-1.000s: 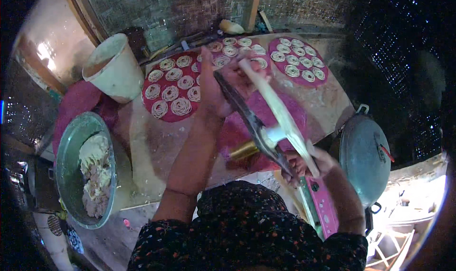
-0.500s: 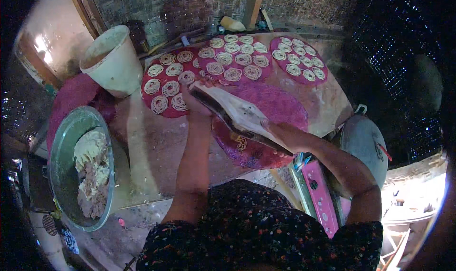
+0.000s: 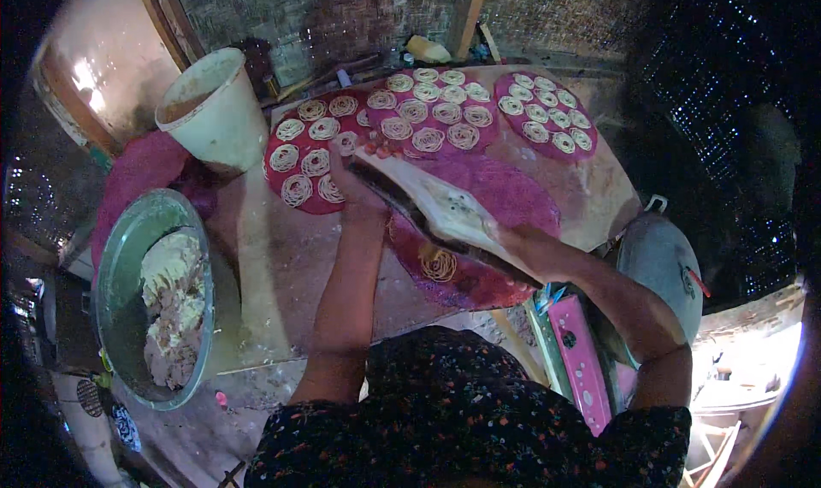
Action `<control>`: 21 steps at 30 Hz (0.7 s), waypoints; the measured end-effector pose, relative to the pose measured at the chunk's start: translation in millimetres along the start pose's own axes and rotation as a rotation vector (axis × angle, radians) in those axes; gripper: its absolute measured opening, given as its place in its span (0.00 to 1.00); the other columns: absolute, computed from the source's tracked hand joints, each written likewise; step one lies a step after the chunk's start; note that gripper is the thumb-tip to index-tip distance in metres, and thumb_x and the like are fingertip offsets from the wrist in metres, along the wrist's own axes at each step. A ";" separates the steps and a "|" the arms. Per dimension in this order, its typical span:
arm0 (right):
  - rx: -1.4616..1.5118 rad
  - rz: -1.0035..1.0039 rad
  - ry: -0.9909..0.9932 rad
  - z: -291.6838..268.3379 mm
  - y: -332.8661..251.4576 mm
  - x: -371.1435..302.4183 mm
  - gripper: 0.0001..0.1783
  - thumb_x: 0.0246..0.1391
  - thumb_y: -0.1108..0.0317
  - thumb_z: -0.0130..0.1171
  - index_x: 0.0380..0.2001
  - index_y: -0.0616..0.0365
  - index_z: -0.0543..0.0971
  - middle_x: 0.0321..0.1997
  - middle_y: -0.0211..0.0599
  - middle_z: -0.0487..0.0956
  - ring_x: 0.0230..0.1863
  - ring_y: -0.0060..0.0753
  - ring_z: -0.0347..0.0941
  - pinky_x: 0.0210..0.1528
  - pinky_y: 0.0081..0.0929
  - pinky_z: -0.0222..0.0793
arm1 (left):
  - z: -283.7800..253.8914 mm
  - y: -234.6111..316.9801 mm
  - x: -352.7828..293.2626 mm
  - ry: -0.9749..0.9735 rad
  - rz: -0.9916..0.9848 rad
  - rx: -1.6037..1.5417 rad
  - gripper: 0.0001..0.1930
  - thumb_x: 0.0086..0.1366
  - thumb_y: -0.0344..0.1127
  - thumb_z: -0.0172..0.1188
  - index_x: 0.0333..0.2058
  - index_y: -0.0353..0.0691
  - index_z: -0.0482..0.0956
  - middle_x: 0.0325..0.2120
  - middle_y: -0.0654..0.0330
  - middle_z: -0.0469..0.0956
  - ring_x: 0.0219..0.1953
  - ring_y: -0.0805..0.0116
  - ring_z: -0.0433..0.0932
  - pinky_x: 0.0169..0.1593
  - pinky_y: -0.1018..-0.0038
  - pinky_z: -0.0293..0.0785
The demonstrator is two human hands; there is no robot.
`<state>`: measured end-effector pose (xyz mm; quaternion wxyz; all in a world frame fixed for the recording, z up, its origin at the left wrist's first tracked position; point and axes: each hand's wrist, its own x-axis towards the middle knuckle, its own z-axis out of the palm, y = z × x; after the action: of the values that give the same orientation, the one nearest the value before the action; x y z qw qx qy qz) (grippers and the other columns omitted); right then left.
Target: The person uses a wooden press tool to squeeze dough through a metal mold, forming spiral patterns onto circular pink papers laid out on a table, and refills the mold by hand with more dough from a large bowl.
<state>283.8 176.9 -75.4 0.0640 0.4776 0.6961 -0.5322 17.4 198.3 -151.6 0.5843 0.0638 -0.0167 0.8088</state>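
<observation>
A long, pale wooden hand press (image 3: 449, 206) with a dark lower bar slants over the table. My left hand (image 3: 357, 180) is closed around its far left end, and my right hand (image 3: 539, 253) is wrapped round its near right end. Beneath the press lies a round purple-pink sheet (image 3: 517, 189). On that sheet, just below the middle of the press, sits a loose coil of thin yellowish dough strands (image 3: 438, 266). The press partly covers the sheet, and its underside is hidden from view.
Behind are more round sheets bearing several pale dough coils (image 3: 412, 112). A whitish bucket (image 3: 214, 116) stands at the back left, above a green basin (image 3: 104, 291) of dough (image 3: 171, 308). At right are a large metal pot (image 3: 658, 274) and a pink box (image 3: 577, 351).
The dough coil under the press has grown fuller and rounder. Both hands keep their hold on the press. The whole view has shifted slightly.
</observation>
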 end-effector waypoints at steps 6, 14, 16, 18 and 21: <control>-0.073 0.116 -0.054 -12.7 -5.4 -22.2 0.40 0.51 0.32 0.29 0.26 0.61 0.73 0.14 0.31 0.69 0.13 0.23 0.65 0.15 0.23 0.62 | -19.4 -17.1 -14.1 0.022 0.010 0.026 0.26 0.60 0.61 0.38 0.28 0.40 0.66 0.19 0.61 0.66 0.24 0.64 0.66 0.35 0.62 0.66; -0.024 -0.059 -0.042 6.5 9.3 24.1 0.37 0.52 0.34 0.33 0.22 0.59 0.73 0.10 0.31 0.67 0.10 0.25 0.63 0.11 0.24 0.59 | -53.9 3.5 7.4 -0.022 0.017 -0.023 0.22 0.60 0.58 0.38 0.26 0.43 0.65 0.19 0.62 0.67 0.21 0.65 0.66 0.31 0.64 0.66; 0.058 -0.043 -0.085 15.7 17.5 35.8 0.36 0.52 0.34 0.34 0.23 0.59 0.73 0.10 0.31 0.67 0.10 0.24 0.63 0.11 0.24 0.59 | -59.7 11.0 0.7 0.028 0.038 0.034 0.22 0.60 0.58 0.38 0.25 0.43 0.65 0.19 0.63 0.67 0.21 0.66 0.66 0.31 0.64 0.66; 0.092 0.062 -0.172 17.9 16.4 41.6 0.30 0.55 0.40 0.35 0.32 0.59 0.70 0.15 0.31 0.69 0.13 0.24 0.66 0.13 0.22 0.62 | -59.1 14.4 -10.5 0.053 0.060 0.086 0.22 0.60 0.58 0.38 0.25 0.44 0.65 0.18 0.63 0.66 0.23 0.65 0.67 0.32 0.64 0.66; 0.308 0.039 -0.404 5.7 36.3 44.0 0.31 0.54 0.37 0.35 0.35 0.57 0.69 0.18 0.31 0.69 0.14 0.22 0.66 0.14 0.21 0.63 | -30.7 14.4 -13.8 0.021 0.008 0.155 0.23 0.61 0.58 0.37 0.26 0.43 0.66 0.18 0.61 0.67 0.25 0.63 0.67 0.34 0.63 0.66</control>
<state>284.5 197.8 -128.8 0.1384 0.3791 0.5705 -0.7153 5.5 183.9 -183.1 0.5745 0.1005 0.0519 0.8106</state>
